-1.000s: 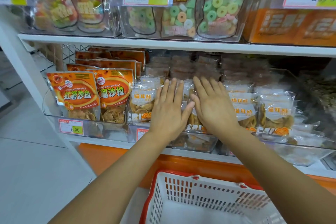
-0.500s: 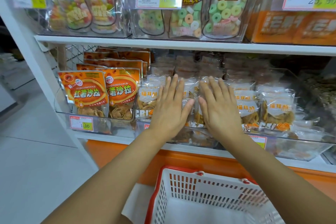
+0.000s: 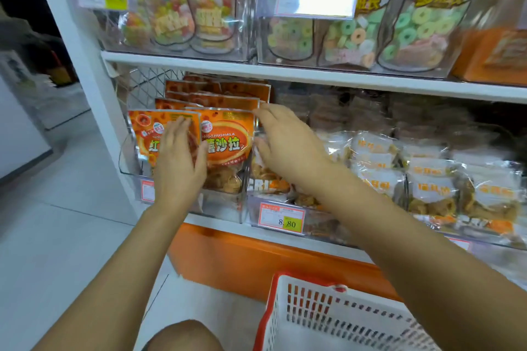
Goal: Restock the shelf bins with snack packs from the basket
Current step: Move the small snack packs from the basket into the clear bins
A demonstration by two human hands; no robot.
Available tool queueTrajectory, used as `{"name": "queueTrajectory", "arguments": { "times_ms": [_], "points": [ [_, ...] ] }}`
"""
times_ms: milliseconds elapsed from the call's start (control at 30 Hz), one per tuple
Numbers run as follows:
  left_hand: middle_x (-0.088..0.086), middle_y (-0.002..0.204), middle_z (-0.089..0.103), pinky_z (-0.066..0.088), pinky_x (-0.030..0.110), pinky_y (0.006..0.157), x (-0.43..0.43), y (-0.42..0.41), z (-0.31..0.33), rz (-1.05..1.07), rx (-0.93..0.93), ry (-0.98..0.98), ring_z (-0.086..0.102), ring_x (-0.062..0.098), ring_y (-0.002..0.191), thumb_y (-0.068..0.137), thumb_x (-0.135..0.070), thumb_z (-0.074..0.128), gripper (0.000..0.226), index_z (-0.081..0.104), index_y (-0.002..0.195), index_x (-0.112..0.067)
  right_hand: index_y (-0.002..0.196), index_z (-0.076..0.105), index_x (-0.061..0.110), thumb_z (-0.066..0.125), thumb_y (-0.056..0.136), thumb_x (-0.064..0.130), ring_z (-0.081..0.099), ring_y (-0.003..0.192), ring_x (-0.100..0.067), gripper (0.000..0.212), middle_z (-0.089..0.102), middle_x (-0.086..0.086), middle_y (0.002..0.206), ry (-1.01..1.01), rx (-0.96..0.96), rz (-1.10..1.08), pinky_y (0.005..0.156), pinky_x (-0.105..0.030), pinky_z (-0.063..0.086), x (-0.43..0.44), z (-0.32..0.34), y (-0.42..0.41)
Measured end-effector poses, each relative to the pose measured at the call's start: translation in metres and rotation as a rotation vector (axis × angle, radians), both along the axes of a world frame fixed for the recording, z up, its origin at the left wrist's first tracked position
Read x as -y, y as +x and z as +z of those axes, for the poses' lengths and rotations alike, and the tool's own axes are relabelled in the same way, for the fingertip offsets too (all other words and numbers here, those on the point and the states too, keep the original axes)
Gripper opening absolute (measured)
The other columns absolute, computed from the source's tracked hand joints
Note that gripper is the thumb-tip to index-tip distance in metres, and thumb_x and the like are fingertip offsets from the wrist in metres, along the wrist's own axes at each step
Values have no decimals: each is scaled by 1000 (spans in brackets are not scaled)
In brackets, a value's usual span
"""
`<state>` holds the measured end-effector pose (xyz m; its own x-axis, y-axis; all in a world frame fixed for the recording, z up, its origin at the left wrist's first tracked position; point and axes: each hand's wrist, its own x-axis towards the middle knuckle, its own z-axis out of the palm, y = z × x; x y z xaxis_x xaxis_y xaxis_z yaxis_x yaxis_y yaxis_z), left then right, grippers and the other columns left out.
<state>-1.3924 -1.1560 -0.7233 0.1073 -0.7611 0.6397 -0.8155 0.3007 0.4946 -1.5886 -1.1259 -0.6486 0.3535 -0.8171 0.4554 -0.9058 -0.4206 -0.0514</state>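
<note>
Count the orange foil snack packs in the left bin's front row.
2 orange foil packs: one partly behind the left hand, one right of it. More behind, partly hidden.

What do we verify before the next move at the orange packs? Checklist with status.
1. Left hand free: ok. Fingers straight, holds nothing, in front of the front orange packs.
2. Right hand free: ok. Open, at the right edge of those packs.
3. Packs upright: ok. The front two stand in their clear bin.
4. Hands touching the packs: cannot tell, blurred.
5. Basket has stock left: cannot tell. The part in view shows no packs; the rest is cut off.
</note>
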Motion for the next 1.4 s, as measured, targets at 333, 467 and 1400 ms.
{"name": "queueTrajectory", "arguments": {
  "times_ms": [333,467,1400],
  "points": [
    [5,161,2,2,47,118,43,20,-6,4,214,143,-4,24,148,98,-54,28,64,11,153,-24,149,27,26,46,95,45,41,132,-28,60,39,-7,148,352,-170,-3,103,-41,37,95,5,62],
    [8,161,5,-1,54,117,68,14,-3,-8,331,251,-8,27,148,98,-53,20,61,15,153,-24,153,15,23,27,99,53,22,143,-28,62,16,-6,159,475,-260,-151,114,-41,19,103,-2,57],
    [3,160,-15,13,53,118,39,33,-2,-61,347,592,-7,29,147,80,-35,74,109,-8,152,-29,109,65,10,44,97,32,60,97,-23,32,62,-5,104,155,-183,-19,82,-35,50,54,-3,34]
  ]
}}
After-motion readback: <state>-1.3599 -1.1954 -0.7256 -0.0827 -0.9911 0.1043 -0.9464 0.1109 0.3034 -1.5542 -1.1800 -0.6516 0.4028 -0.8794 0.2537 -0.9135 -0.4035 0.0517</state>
